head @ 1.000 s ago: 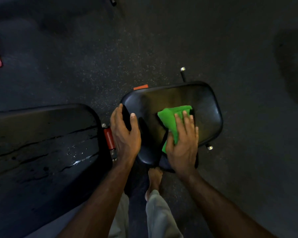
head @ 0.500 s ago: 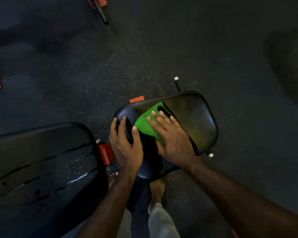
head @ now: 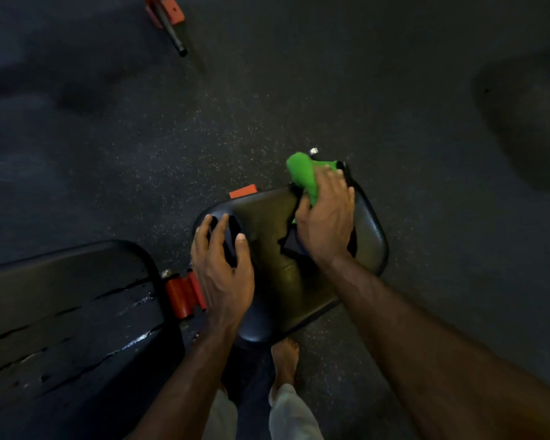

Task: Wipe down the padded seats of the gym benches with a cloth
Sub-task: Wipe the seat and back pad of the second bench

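The black padded seat point(head: 267, 249) carries a green cloth point(head: 304, 177) at its far edge and two hands: the left hand point(head: 223, 268) rests with spread fingers on the near-left part, the right hand point(head: 326, 222) presses on the cloth. The seat stands over a dark speckled rubber floor point(head: 299, 90). A bare foot point(head: 285, 360) stands on the floor just beside the seat's near edge.

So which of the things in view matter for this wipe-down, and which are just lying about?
Job:
green cloth under right hand
small seat pad, steadied by left hand
long cracked bench pad

Lying about:
black bar on the floor
orange bracket
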A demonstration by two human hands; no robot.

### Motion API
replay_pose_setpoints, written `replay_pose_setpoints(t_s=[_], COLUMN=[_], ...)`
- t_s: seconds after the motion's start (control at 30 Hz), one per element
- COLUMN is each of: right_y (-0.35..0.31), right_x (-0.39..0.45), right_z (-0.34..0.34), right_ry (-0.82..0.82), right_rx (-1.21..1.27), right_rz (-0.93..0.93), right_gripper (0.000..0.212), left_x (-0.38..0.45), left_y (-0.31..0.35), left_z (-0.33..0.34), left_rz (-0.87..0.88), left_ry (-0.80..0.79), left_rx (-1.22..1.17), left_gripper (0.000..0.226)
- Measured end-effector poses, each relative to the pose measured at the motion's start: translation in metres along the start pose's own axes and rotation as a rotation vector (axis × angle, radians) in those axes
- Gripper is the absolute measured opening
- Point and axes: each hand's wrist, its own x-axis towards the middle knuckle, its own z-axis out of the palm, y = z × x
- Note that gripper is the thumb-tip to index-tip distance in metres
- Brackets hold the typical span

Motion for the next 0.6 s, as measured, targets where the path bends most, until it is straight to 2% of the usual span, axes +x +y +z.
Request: replay_pose_setpoints(t_s=[0.03, 0.1, 0.13, 0.17, 0.2, 0.3, 0.33, 0.37, 0.47, 0.5, 0.53, 0.6], right_y=[-0.006, -0.002, 0.008, 0.02, 0.031, 0.038, 0.029, 0.022, 0.034, 0.045, 0.057, 0.062], right_x=[-0.004, -0.015, -0.011, -0.004, 0.003, 0.011, 0.009, 0.003, -0.009, -0.003, 0.003, 0.008], right_z=[0.0, 0.0, -0.004, -0.007, -0.01, -0.014, -0.014, -0.013, -0.018, -0.023, -0.025, -0.028], right_ry=[-0.048, -0.231, -0.291, -0.29, -0.219, 0.005, 0.021, 0.001, -0.201, -0.2, -0.149, -0.015], right_rx=[-0.019, -0.074, -0.096, -0.086, -0.047, -0.004, -0.033, -0.058, -0.071, -0.061, -0.049, 0.012], right_rz=[-0.094, -0.52, -0.662, -0.679, -0.571, 0.026, 0.089, 0.035, -0.383, -0.403, -0.325, 0.036], right_gripper=[0.063, 0.069, 0.07, 0.069, 0.066, 0.058, 0.059, 0.062, 0.069, 0.069, 0.066, 0.06], left_x=[0.002, 0.006, 0.008, 0.009, 0.01, 0.012, 0.013, 0.013, 0.014, 0.013, 0.012, 0.009], left_y=[0.0, 0.001, 0.002, 0.002, 0.003, 0.005, 0.006, 0.006, 0.008, 0.009, 0.011, 0.012], left_z=[0.0, 0.001, 0.001, 0.001, 0.001, 0.003, 0.005, 0.007, 0.014, 0.015, 0.016, 0.017], left_rz=[0.01, 0.029, 0.032, 0.032, 0.034, 0.047, 0.059, 0.073, 0.105, 0.113, 0.118, 0.119], left_ry=[-0.001, -0.016, -0.026, -0.038, -0.052, -0.082, -0.083, -0.076, -0.076, -0.09, -0.103, -0.116], left_rx=[0.005, 0.018, 0.03, 0.046, 0.063, 0.103, 0.108, 0.111, 0.13, 0.136, 0.141, 0.141], left_gripper=[0.049, 0.049, 0.05, 0.051, 0.052, 0.054, 0.054, 0.054, 0.052, 0.052, 0.051, 0.051])
